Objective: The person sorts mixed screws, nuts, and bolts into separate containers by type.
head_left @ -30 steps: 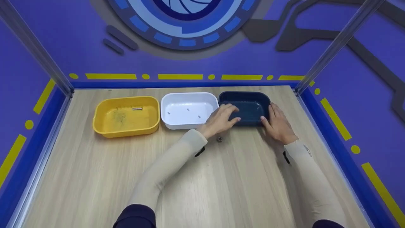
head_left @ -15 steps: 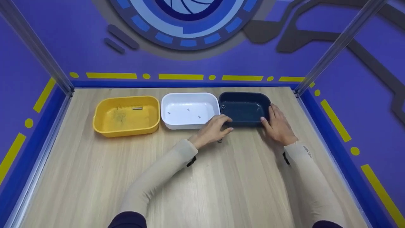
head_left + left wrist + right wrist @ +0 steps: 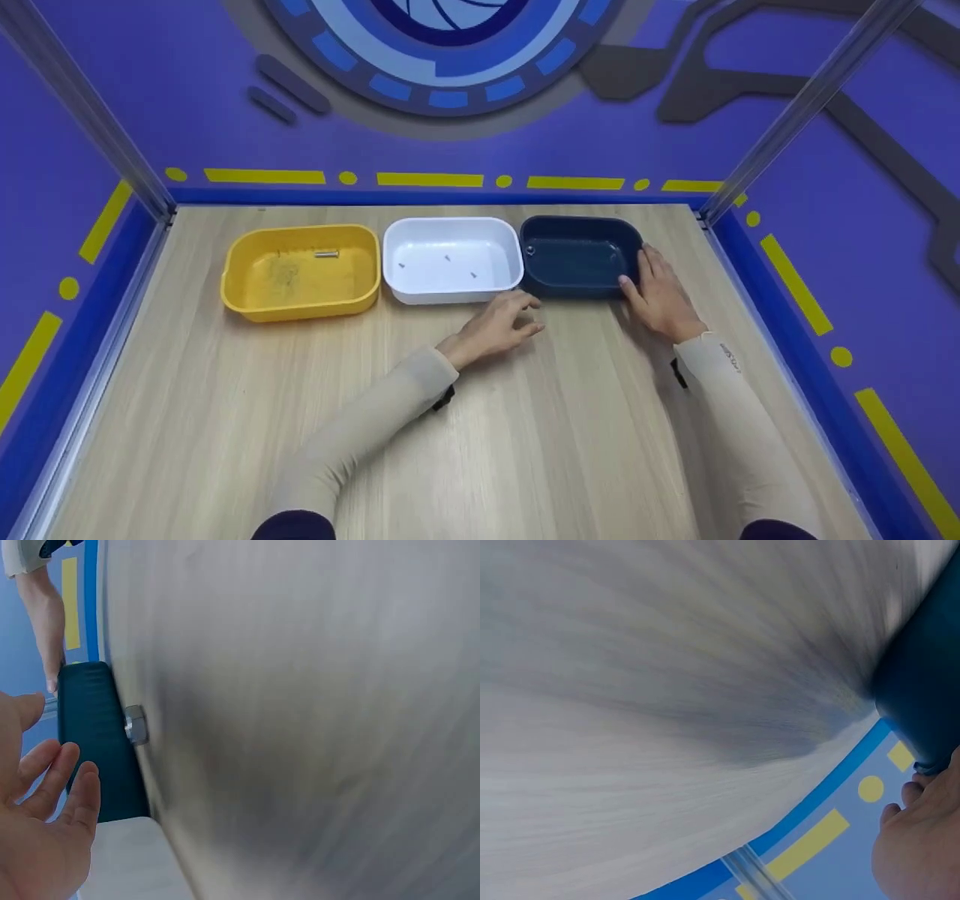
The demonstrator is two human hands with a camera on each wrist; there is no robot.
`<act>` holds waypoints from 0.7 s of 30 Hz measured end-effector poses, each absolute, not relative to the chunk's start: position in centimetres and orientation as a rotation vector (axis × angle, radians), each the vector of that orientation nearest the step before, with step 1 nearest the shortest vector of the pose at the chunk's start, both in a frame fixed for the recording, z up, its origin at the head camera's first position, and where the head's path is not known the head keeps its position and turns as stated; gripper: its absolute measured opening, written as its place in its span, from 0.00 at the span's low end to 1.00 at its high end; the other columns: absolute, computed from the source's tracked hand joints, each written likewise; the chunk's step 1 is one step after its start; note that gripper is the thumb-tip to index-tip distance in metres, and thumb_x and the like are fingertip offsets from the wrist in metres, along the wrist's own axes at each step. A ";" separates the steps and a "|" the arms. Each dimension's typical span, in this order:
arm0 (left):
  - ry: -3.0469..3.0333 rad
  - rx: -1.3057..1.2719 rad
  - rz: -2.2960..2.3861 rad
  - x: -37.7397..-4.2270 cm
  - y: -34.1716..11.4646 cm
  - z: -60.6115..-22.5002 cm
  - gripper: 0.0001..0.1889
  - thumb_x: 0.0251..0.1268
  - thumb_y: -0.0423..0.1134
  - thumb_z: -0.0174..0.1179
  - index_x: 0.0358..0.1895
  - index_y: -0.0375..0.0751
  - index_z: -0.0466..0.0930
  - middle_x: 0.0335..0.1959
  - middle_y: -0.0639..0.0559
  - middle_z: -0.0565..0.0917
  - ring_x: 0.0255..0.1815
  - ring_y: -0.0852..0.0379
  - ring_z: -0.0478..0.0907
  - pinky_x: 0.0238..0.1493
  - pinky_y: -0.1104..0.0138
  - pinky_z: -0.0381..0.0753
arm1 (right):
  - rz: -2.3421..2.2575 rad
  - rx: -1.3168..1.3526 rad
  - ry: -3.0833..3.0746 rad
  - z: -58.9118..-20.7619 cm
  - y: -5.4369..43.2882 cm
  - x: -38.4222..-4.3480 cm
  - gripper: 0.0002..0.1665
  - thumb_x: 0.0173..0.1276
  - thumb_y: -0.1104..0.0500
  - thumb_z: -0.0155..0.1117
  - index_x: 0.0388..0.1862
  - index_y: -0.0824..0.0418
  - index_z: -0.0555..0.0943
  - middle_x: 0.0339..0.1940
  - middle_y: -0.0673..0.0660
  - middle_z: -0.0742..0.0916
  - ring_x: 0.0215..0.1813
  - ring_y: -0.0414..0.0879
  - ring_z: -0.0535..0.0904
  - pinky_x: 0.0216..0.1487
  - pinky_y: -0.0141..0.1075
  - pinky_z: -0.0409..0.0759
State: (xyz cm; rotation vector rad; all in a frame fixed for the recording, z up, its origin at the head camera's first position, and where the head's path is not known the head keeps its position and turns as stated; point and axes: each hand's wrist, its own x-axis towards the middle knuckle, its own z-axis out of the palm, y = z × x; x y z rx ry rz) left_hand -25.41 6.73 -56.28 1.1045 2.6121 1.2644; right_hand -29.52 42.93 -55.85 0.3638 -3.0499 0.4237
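My left hand hovers over the table just in front of the white bin's right corner, fingers loosely bent and holding nothing. The left wrist view shows a hex nut on the table by the dark bin's front wall; in the head view the hand hides it. Another nut lies inside the dark blue-green bin at its left end. My right hand rests against that bin's right side, fingers straight along the wall and thumb at the front corner.
A white bin with several tiny screws stands left of the dark bin, touching or nearly so. Further left, a yellow bin contains a metal bolt. Blue panels enclose the wooden table at back and sides.
My left hand has drawn back from over the dark bin toward the front left. A nut now shows in that bin's left end. The right hand stays put.
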 end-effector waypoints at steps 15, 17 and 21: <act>2.655 0.990 1.144 -24.9 5.7 -58.1 0.19 0.71 0.39 0.71 0.60 0.32 0.84 0.56 0.43 0.87 0.60 0.45 0.81 0.69 0.56 0.79 | 0.442 0.360 -3.047 -56.0 42.8 -29.6 0.50 0.88 0.37 0.40 0.86 0.74 0.48 0.89 0.72 0.50 0.89 0.69 0.44 0.89 0.63 0.43; 2.662 0.987 1.131 -24.9 5.6 -58.3 0.18 0.70 0.39 0.72 0.58 0.34 0.85 0.55 0.43 0.87 0.59 0.45 0.81 0.68 0.55 0.79 | 0.448 0.359 -3.045 -56.0 42.8 -29.6 0.50 0.88 0.37 0.40 0.86 0.75 0.48 0.89 0.72 0.51 0.89 0.69 0.44 0.88 0.63 0.44; 2.674 0.969 1.132 -25.0 5.6 -58.6 0.16 0.69 0.38 0.72 0.56 0.36 0.87 0.52 0.44 0.85 0.57 0.46 0.80 0.66 0.56 0.80 | 0.451 0.348 -3.047 -55.8 42.8 -29.5 0.50 0.88 0.36 0.40 0.86 0.74 0.48 0.90 0.71 0.50 0.90 0.68 0.44 0.89 0.63 0.44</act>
